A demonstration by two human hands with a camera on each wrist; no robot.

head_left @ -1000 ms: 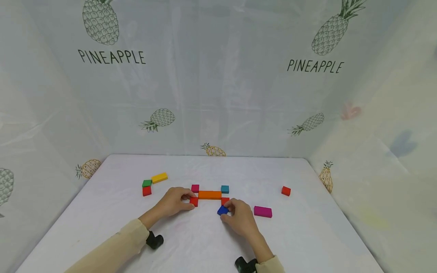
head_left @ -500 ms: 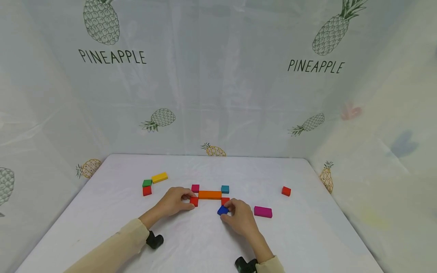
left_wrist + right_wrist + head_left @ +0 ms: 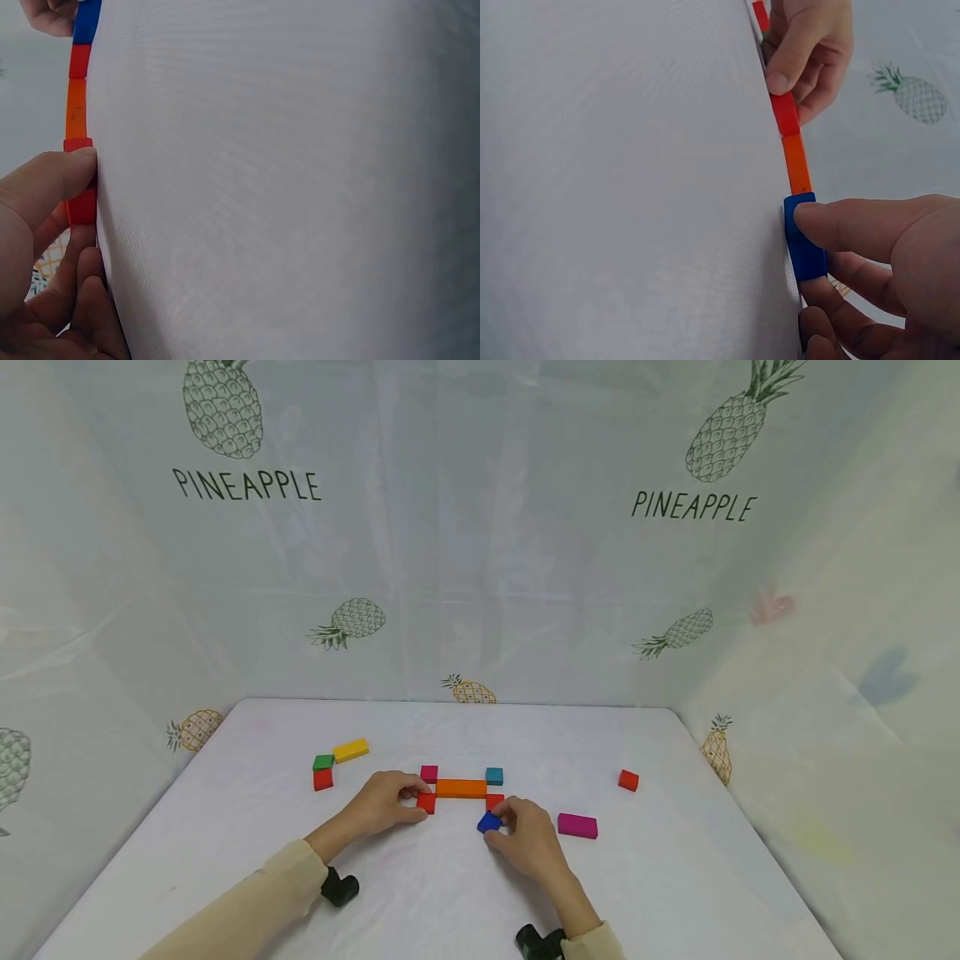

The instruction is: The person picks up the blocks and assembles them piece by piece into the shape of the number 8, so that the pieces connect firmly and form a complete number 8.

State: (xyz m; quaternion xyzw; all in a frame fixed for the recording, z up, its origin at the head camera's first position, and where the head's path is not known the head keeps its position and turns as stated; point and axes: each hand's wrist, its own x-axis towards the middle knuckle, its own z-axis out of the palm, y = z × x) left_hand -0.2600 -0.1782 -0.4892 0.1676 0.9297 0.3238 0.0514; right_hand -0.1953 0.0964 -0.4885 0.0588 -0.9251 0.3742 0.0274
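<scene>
At mid-table, an orange bar-shaped block (image 3: pixel 461 788) lies crosswise. A crimson block (image 3: pixel 429 773) and a teal block (image 3: pixel 494 776) stand at its far corners. My left hand (image 3: pixel 380 803) pinches a red block (image 3: pixel 426 803) at the near left corner, thumb against its near face in the left wrist view. Another red block (image 3: pixel 495 801) sits at the near right corner, partly covered by fingers. Just in front of it, my right hand (image 3: pixel 532 839) pinches a blue block (image 3: pixel 806 251) between thumb and fingers. This blue block is turned askew; whether it touches the red one I cannot tell.
To the left, a green block (image 3: pixel 323 762) adjoins a red cube (image 3: pixel 322 780), with a yellow block (image 3: pixel 351 750) beside them. Rightward lie a magenta block (image 3: pixel 577 825) and a lone red cube (image 3: pixel 628 780). Behind the white table (image 3: pixel 420 902) hangs a pineapple-print curtain (image 3: pixel 480 543).
</scene>
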